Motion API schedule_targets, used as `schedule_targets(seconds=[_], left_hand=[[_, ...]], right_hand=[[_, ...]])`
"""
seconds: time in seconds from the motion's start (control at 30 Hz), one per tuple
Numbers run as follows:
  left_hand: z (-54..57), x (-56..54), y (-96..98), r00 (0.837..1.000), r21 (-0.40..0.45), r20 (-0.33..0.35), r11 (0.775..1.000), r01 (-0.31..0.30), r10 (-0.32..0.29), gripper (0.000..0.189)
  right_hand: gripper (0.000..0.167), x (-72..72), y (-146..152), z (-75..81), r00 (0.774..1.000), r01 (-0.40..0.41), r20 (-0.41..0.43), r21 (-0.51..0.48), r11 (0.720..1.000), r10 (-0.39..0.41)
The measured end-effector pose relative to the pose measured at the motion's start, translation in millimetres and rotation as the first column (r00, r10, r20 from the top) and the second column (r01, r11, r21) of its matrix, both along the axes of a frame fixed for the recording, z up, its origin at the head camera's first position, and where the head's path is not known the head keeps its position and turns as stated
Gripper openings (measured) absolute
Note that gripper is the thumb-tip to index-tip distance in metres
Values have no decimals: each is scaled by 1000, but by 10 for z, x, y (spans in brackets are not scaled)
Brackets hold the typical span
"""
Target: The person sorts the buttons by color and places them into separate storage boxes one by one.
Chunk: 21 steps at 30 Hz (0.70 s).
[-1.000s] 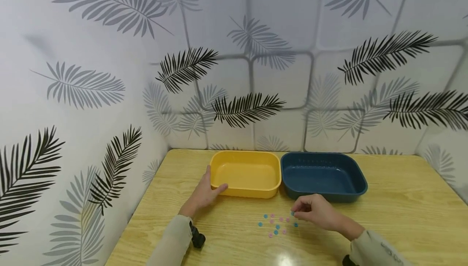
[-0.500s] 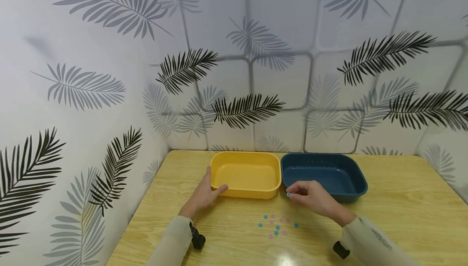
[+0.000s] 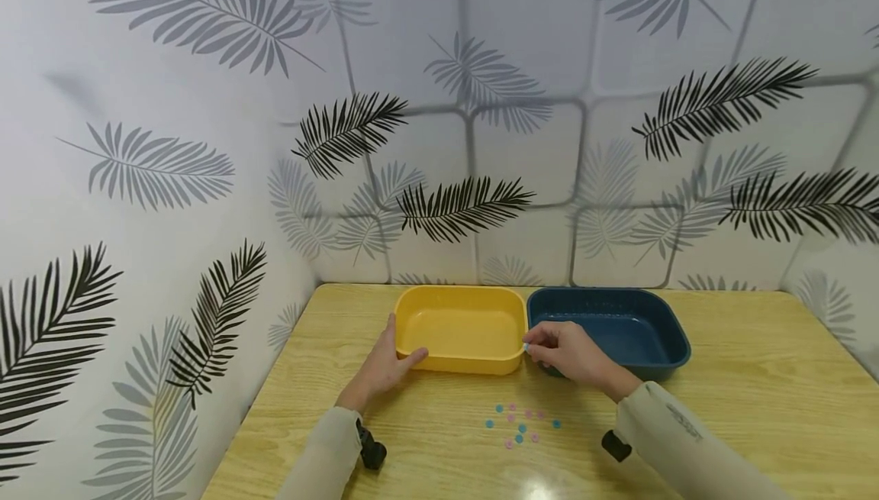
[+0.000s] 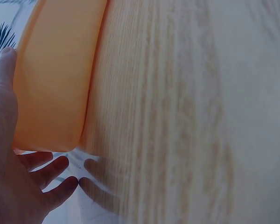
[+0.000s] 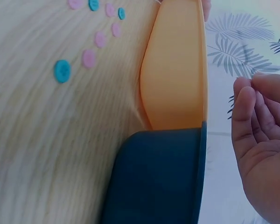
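On the wood-grain tabletop (image 3: 769, 408), side by side: a yellow bin (image 3: 474, 365) and, to its right, a dark blue bin (image 3: 652, 370). Spread around the yellow bin's near left corner with relaxed fingers: the left hand (image 3: 381, 366). Near the adjoining corners, pinching a tiny blue button (image 3: 526, 347): the right hand (image 3: 573, 351). Scattered in front: pink buttons (image 5: 88, 59), loose blue buttons (image 5: 62, 71).

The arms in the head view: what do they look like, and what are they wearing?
The left sleeve and the right sleeve are both pale beige. The right one has a dark marking, too small to read. There's a chunky black gadget near each wrist. The left grip and the right grip are human hands, with no gloves.
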<state>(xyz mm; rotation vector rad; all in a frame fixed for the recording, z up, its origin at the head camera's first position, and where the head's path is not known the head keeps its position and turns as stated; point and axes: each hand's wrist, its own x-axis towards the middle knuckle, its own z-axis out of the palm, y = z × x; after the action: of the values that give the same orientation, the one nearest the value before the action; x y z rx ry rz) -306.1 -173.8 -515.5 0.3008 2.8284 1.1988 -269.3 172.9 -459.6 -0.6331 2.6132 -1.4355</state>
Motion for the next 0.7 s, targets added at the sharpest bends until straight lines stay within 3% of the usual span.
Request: schedule_targets(seconds=[0.33, 0.7], left_hand=[[10, -17, 15, 1000, 12, -15, 1000, 24, -23, 107], [-28, 0, -19, 1000, 45, 11, 999, 6, -6, 110]], right_hand=[[16, -145, -168, 65, 999, 8, -49, 24, 1000, -7], [18, -263, -274, 9, 997, -11, -70, 75, 997, 16]])
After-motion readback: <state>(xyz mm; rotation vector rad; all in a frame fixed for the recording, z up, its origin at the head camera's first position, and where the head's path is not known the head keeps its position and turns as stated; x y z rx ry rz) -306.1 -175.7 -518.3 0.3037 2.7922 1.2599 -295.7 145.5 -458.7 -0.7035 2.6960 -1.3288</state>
